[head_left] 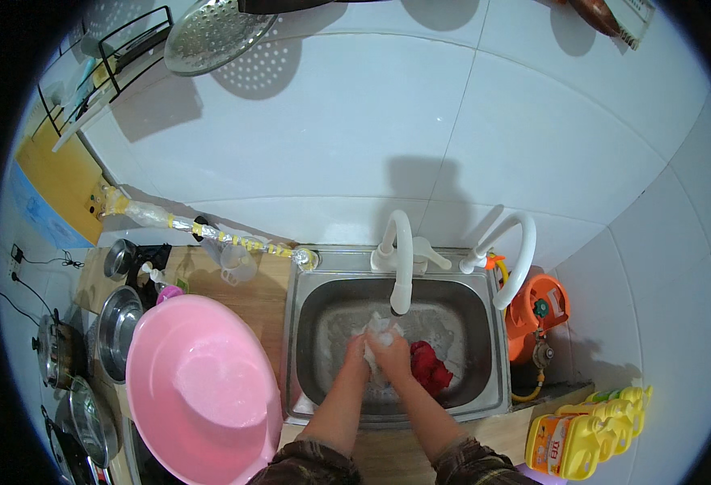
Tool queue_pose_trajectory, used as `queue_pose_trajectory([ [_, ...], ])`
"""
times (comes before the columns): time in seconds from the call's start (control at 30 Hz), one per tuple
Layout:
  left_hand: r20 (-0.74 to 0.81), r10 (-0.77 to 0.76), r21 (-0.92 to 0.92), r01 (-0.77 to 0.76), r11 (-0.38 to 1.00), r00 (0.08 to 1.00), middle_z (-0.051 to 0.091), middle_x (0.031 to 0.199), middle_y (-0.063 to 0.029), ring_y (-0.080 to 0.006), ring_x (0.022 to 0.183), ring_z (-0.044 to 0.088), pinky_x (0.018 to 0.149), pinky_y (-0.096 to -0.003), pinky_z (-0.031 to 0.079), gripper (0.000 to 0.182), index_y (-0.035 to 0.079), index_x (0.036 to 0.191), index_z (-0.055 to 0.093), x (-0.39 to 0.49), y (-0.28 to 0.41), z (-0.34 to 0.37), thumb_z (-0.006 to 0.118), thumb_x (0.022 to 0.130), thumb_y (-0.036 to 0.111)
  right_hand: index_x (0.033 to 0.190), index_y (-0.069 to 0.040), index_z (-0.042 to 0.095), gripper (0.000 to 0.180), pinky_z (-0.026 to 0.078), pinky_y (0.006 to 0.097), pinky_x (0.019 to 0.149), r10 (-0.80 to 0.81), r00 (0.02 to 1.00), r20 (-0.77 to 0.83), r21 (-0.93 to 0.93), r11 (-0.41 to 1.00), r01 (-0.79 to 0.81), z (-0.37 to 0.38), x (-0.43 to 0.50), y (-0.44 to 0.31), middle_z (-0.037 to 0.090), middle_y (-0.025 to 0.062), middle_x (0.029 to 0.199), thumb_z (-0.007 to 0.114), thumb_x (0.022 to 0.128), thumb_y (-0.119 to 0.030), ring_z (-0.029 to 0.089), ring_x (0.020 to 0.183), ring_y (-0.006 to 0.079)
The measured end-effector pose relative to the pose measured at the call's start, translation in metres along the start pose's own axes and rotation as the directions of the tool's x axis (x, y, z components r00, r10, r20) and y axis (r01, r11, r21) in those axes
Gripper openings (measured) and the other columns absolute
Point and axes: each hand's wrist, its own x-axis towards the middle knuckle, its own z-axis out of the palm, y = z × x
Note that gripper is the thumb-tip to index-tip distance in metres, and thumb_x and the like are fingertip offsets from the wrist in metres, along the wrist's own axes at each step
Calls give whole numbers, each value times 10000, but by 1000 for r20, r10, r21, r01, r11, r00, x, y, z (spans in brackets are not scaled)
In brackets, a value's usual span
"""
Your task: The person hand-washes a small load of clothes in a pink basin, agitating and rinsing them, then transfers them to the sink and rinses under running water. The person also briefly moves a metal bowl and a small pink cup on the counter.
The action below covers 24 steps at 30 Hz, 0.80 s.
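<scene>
Both of my hands are together in the stainless steel sink (502,364), just below the spout of the white faucet (401,260). My left hand (357,350) and my right hand (390,351) are closed on a wet, whitish cloth (380,330) with suds on it. To the right of my right hand, a crumpled red cloth (429,368) lies on the sink bottom. Whether water runs from the spout cannot be told. The fingertips are partly hidden by the cloth.
A large pink basin (210,448) stands left of the sink, beside metal bowls (119,327). A second white curved faucet (522,254) rises at the right, near an orange gas cylinder (525,315) and yellow detergent jugs (580,445). A perforated metal skimmer (216,36) hangs above.
</scene>
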Motion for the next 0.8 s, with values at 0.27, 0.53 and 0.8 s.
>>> queue_pose_trajectory([
  [0.27, 58, 36, 168, -45, 985, 998, 575, 881, -94, -242, 777, 565, 679, -382, 457, 420, -3, 978, 547, -28, 30, 53, 469, 857, 392, 1104, -24, 447, 534, 396, 361, 824, -136, 982, 134, 384, 920, 75, -28, 18, -7, 526, 146, 1015, 613, 757, -395, 511, 948, 244],
  [0.53, 225, -49, 200, 3, 980, 973, 563, 1039, -106, -254, 938, 540, 794, -375, 430, 547, 53, 1065, 530, -21, 43, 40, 485, 808, 534, 1014, -9, 529, 410, 415, 331, 777, -78, 983, 167, 437, 900, -3, -24, 11, -26, 571, 136, 942, 626, 748, -306, 539, 876, 192],
  [0.8, 469, -113, 257, -13, 966, 876, 553, 1001, -69, -208, 907, 559, 797, -356, 457, 437, 60, 1127, 457, -44, 25, 34, 635, 766, 229, 874, -11, 587, 254, 444, 327, 659, -84, 991, -105, -87, 993, 75, -24, 55, -4, 589, 85, 753, 598, 739, -226, 570, 742, 189],
])
